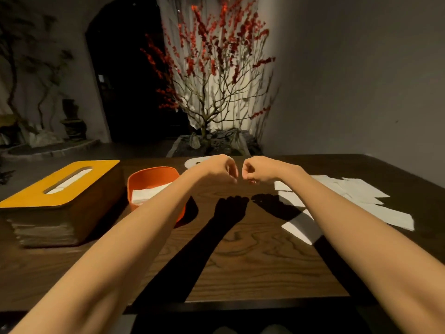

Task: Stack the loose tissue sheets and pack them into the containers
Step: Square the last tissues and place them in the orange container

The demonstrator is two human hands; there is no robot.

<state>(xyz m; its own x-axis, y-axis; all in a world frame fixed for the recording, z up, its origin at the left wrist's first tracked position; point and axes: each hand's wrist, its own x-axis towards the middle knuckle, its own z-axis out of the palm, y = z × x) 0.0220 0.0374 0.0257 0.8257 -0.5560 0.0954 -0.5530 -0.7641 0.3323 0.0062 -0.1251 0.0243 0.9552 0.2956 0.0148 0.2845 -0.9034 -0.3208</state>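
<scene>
Across a dark wooden table [240, 249], seen from the head camera, two bare forearms reach forward and the hands meet above the middle. The left hand [222, 168] and right hand [258, 171] hang with fingers curled downward, fingertips nearly touching each other; neither visibly holds anything, though something small pinched between them cannot be ruled out. Loose white tissue sheets [356, 196] lie scattered and overlapping on the table to the right, well apart from the containers. Left of centre sits an orange tub [144, 174] with folded tissues already inside, and beside it a tissue box with a slotted yellow lid [48, 186]. Behind the hands is a white lid-like piece [192, 162]. The sheets look thin, limp and easily torn, so pinching them gently by the corners or edges seems wisest.
</scene>
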